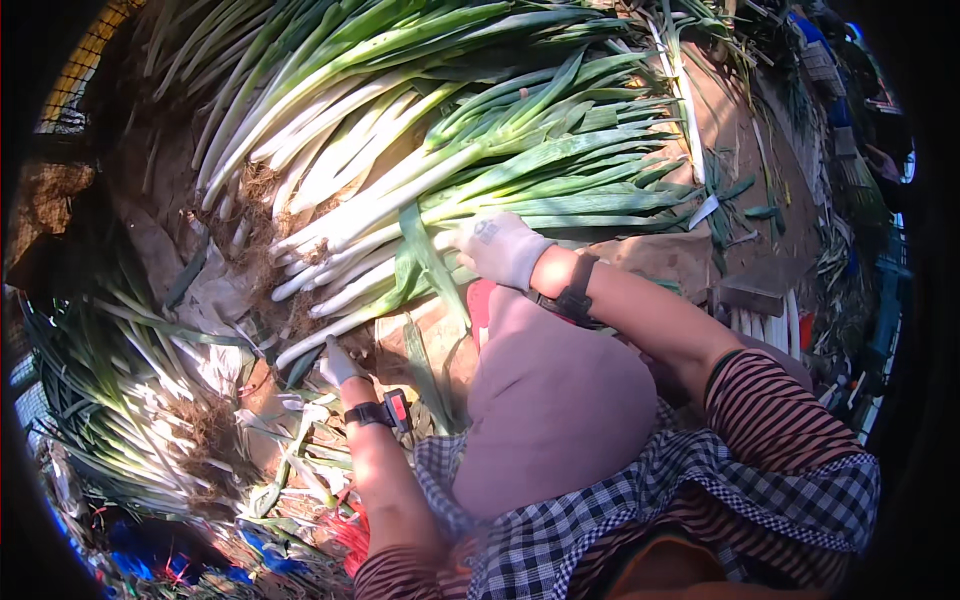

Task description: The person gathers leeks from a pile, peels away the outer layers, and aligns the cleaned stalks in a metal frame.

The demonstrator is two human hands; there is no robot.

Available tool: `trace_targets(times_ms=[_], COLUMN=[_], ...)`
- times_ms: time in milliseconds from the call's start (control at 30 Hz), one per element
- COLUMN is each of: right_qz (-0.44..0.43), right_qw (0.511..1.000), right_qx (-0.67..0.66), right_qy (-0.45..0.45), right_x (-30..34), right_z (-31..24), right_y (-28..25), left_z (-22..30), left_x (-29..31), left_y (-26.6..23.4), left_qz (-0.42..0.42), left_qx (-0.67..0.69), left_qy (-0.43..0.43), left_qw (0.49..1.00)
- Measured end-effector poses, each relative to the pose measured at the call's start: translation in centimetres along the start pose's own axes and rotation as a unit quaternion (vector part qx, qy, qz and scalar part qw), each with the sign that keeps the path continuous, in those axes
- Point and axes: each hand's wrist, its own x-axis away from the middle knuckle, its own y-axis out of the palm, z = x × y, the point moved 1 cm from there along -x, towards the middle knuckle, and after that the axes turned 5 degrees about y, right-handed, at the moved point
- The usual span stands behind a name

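A big heap of long green onions [400, 170] lies before me, white stems and roots to the left, green leaves to the right. My right hand [503, 248], in a pale glove, is closed on a green onion at the near edge of the heap, where stem turns to leaf. A loose bent leaf [425, 262] hangs beside its fingers. My left hand [343, 365], also gloved, is at the root end of the nearest white stem [325, 337]. Its fingers are together and partly hidden; what they pinch cannot be made out.
Another bundle of green onions [150, 400] lies at the left, roots toward me. Peeled leaves and scraps [300, 445] litter the ground near my left forearm. A grey metal box-like object [757, 285] stands to the right. Cut leaves [730, 205] lie beyond the heap's right end.
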Motion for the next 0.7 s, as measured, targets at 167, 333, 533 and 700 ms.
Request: trace_targets(times_ms=[167,333,533,700], right_qz=[0.077,-0.051,-0.132,-0.200], right_qw=[0.981,0.957,0.977,0.959], right_qx=[0.175,0.285,0.160,0.158], right_qy=[0.023,0.029,0.058,0.125], right_x=[-4.1,-6.3,-1.3,6.0], right_z=[0.8,2.2,2.1,6.1], right_y=[0.6,1.4,-4.1,-9.2], left_z=[1.1,1.6,7.3,18.6], left_x=[-4.4,0.5,3.8,15.6], left_y=[0.7,2.3,-2.6,-1.0], left_qz=[-0.068,-0.070,-0.103,-0.178], left_qx=[0.005,0.063,0.343,0.240], left_qy=[-0.134,-0.084,0.084,0.304], left_qw=[0.989,0.992,0.930,0.905])
